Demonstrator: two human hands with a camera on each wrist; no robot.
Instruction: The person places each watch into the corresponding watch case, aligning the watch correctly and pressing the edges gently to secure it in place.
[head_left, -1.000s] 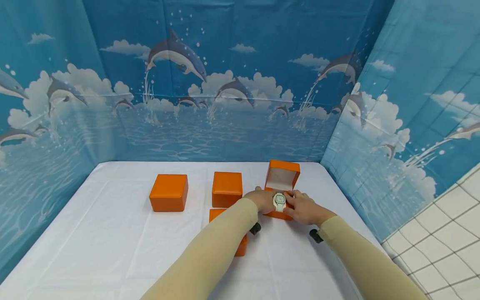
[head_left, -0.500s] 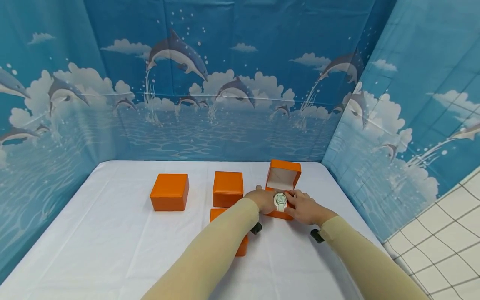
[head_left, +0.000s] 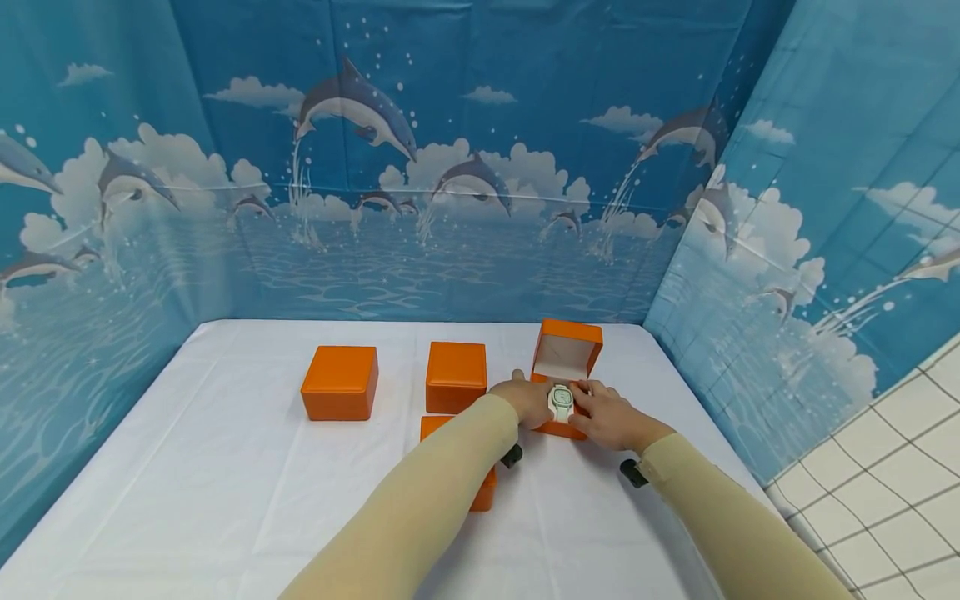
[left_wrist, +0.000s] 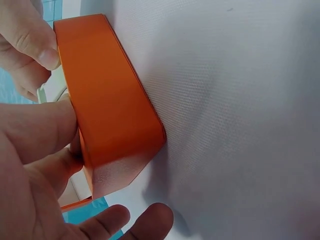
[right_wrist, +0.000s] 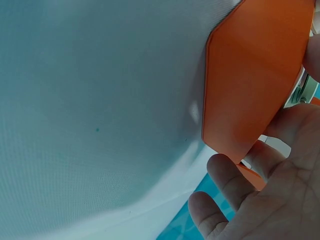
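Note:
An orange box (head_left: pixel 561 429) stands with its lid raised at the right of the table. Inside it sits a white wristwatch (head_left: pixel 561 402) with a squarish dial facing up. My left hand (head_left: pixel 525 400) pinches the watch's left side with thumb and index finger, its outer fingers spread beyond the box wall. From the right, my right hand (head_left: pixel 611 417) holds the other side, thumb near the front rim. Both wrist views show the orange box (left_wrist: pixel 105 95) close up, the watch (right_wrist: pixel 302 92) mostly hidden by fingers and wall.
Closed orange boxes stand left of the hands: one at far left (head_left: pixel 339 383), one near the middle (head_left: pixel 456 377). Another orange box (head_left: pixel 485 492) lies partly hidden under the left forearm. A white cloth (head_left: pixel 225 483) covers the table; a dolphin-print curtain (head_left: pixel 450 267) hangs behind.
Almost nothing differs. Both hands stay at the watch in the raised-lid box; the head view has shifted very slightly.

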